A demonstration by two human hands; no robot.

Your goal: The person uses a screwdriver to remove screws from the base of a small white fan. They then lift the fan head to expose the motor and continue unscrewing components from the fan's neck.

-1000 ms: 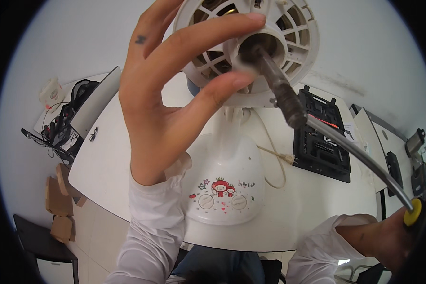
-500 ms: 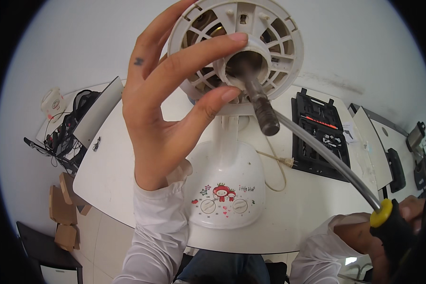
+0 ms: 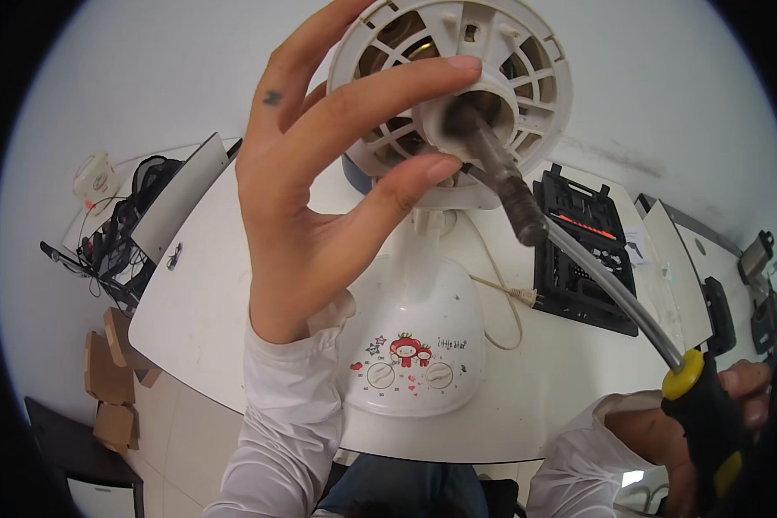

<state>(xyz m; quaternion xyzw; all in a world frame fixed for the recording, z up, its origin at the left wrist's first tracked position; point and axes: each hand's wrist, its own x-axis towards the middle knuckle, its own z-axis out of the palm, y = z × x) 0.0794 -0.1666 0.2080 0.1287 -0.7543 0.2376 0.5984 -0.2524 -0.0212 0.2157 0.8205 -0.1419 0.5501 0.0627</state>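
Observation:
My left hand (image 3: 319, 190) curls around the white collar of the fan head, with the index finger above it and the thumb below. The fan head's round slotted white housing (image 3: 561, 73) stands above a white stand base (image 3: 419, 302) with two knobs and cartoon prints. Out of the collar sticks a dark metal shaft (image 3: 509, 181), threaded at its end. At lower right my right hand (image 3: 747, 388) is closed on the black and yellow handle of a screwdriver (image 3: 617, 289). Its blade reaches the collar's underside near my thumb; the tip is hidden.
A black tool case (image 3: 583, 250) lies unfolded on the white table (image 3: 207, 319), beside a power cord plug (image 3: 524, 296). At left are a white kettle-like item (image 3: 95, 181) and a tangle of black cables (image 3: 121, 242). Cardboard boxes (image 3: 110, 371) sit on the floor.
The fan head and my left hand have shifted to the right, the shaft swinging with them. The screwdriver's handle has moved slightly left, and its blade now sits closer to the collar's underside.

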